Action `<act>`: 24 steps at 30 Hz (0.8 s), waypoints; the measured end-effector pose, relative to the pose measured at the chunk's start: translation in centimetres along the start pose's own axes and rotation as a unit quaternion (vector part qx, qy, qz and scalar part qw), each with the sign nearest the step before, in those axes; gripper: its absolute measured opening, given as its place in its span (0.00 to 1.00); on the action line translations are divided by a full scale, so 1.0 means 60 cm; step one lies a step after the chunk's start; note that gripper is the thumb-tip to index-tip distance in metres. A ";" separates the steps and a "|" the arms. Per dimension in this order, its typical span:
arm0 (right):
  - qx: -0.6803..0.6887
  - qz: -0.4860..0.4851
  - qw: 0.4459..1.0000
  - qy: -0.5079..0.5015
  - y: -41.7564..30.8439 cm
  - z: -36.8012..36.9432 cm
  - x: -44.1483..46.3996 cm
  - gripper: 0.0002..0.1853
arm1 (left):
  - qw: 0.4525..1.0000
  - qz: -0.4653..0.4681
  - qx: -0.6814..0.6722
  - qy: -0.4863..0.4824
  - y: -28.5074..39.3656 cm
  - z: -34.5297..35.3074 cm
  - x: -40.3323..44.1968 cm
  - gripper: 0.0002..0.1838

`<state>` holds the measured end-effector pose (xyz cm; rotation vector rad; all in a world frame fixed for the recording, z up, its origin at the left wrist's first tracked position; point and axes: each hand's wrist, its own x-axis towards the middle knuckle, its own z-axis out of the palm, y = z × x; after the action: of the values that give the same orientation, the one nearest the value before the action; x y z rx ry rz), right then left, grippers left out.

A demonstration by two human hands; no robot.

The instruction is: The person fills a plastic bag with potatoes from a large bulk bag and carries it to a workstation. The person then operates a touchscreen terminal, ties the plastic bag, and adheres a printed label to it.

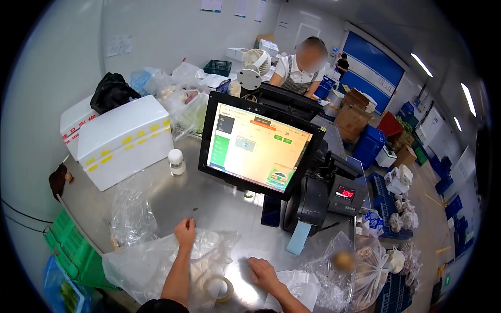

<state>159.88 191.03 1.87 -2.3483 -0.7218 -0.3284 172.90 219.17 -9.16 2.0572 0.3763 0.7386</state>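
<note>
My left hand (pixel 185 233) is raised over the steel table with its fingers curled together. Anything inside that grip is too small or hidden to make out. Beneath my left forearm spreads a crumpled clear plastic bag (pixel 148 261). My right hand (pixel 265 275) rests low on the tabletop, fingers loosely bent and holding nothing visible. Between my forearms lies a roll of tape (pixel 225 288) by the plastic. White paper or film (pixel 300 287) sits beside my right wrist. Ahead of both hands stands a lit touchscreen (pixel 255 143).
A foam box (pixel 125 143) and a white-capped bottle (pixel 176 162) stand at left. A label printer (pixel 305 203), a phone (pixel 271 211) and a red-digit scale display (pixel 346 194) are on the right. Another person (pixel 297 73) stands behind the screen. Bagged goods (pixel 370 274) sit at lower right.
</note>
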 end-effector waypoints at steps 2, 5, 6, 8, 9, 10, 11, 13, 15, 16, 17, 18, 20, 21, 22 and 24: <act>-0.007 -0.008 1.000 0.000 -0.004 -0.002 0.000 0.16 | 1.000 -0.001 0.004 -0.004 -0.005 0.001 0.000 0.11; -0.011 -0.001 1.000 -0.001 -0.006 -0.008 0.005 0.16 | 1.000 -0.016 -0.012 -0.003 0.002 0.000 -0.001 0.11; -0.010 0.002 1.000 -0.001 -0.004 -0.009 0.006 0.17 | 0.999 -0.024 -0.021 -0.001 0.003 0.000 -0.002 0.12; -0.008 0.008 1.000 0.003 -0.004 -0.008 0.006 0.17 | 1.000 -0.016 -0.013 -0.003 0.005 -0.003 -0.001 0.12; -0.008 0.009 1.000 0.006 -0.003 -0.007 0.005 0.17 | 1.000 -0.012 -0.010 -0.004 0.005 -0.003 0.001 0.12; -0.008 0.011 1.000 0.009 -0.003 -0.006 0.004 0.17 | 1.000 -0.010 -0.009 -0.003 0.005 -0.002 0.002 0.12; -0.007 0.012 1.000 0.004 -0.002 -0.003 0.000 0.17 | 1.000 -0.008 -0.009 -0.003 0.005 -0.002 0.001 0.12; -0.005 0.013 1.000 -0.008 -0.004 0.004 -0.006 0.16 | 1.000 -0.006 -0.007 -0.004 0.008 -0.004 0.001 0.11; 0.000 0.016 1.000 -0.023 -0.015 0.004 -0.009 0.16 | 1.000 -0.007 -0.004 -0.008 0.010 -0.006 0.001 0.11; 0.002 0.017 0.999 -0.031 -0.020 0.004 -0.010 0.15 | 1.000 -0.011 -0.008 -0.009 0.010 -0.005 0.001 0.11; 0.005 0.010 0.999 -0.033 -0.019 0.009 -0.014 0.15 | 1.000 -0.015 -0.012 -0.011 0.010 -0.005 0.001 0.11; 0.015 0.014 0.999 -0.049 -0.020 0.012 -0.018 0.15 | 1.000 -0.019 -0.016 -0.013 0.009 -0.005 0.000 0.12; 0.037 0.024 0.996 -0.081 -0.022 0.017 -0.026 0.14 | 1.000 -0.008 -0.005 -0.006 0.008 -0.004 0.000 0.12; 0.041 0.016 0.996 -0.076 -0.025 0.020 -0.029 0.14 | 1.000 -0.004 0.001 -0.004 0.005 -0.003 -0.002 0.12; 0.045 0.009 0.996 -0.071 -0.028 0.023 -0.033 0.14 | 1.000 -0.004 -0.004 -0.006 0.002 -0.002 -0.004 0.12; 0.054 -0.008 0.996 -0.065 -0.029 0.034 -0.043 0.13 | 1.000 -0.003 -0.015 -0.010 -0.004 0.001 -0.003 0.13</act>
<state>156.85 192.41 0.22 -2.2772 -0.8014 -0.1395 172.82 219.18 -9.48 2.0331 0.3592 0.7152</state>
